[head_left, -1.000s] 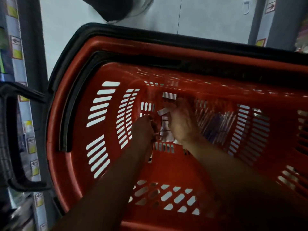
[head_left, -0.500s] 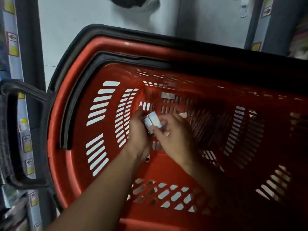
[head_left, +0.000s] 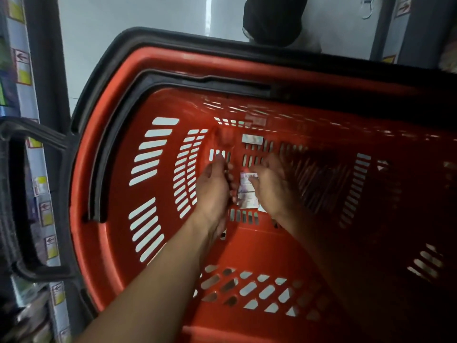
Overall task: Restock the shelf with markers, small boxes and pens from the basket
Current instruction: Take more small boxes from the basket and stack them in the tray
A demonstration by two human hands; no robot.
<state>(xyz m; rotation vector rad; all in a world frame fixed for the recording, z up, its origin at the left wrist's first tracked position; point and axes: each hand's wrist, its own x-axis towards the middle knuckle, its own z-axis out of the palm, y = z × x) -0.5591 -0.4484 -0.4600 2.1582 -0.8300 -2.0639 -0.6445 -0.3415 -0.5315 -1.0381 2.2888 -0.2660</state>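
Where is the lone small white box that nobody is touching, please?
In the head view, the small white box lies on the red plastic basket floor near its far wall, beyond both hands.

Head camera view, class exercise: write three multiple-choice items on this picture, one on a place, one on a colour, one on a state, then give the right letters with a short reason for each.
1. Where are the two hands?
A. Down inside the basket
B. On a shelf edge
C. On the floor beside the basket

2. What colour is the basket's body?
A. Blue
B. Red
C. Green

3. What is the right hand doing?
A. Hanging idle above the rim
B. Gripping the basket handle
C. Touching a small box with its fingertips

Answers:
1 A: the left hand and right hand both sit below the rim, near the bottom of the basket.
2 B: its slotted walls are red, with a black rim.
3 C: its fingertips lie on the white printed small box between the hands.
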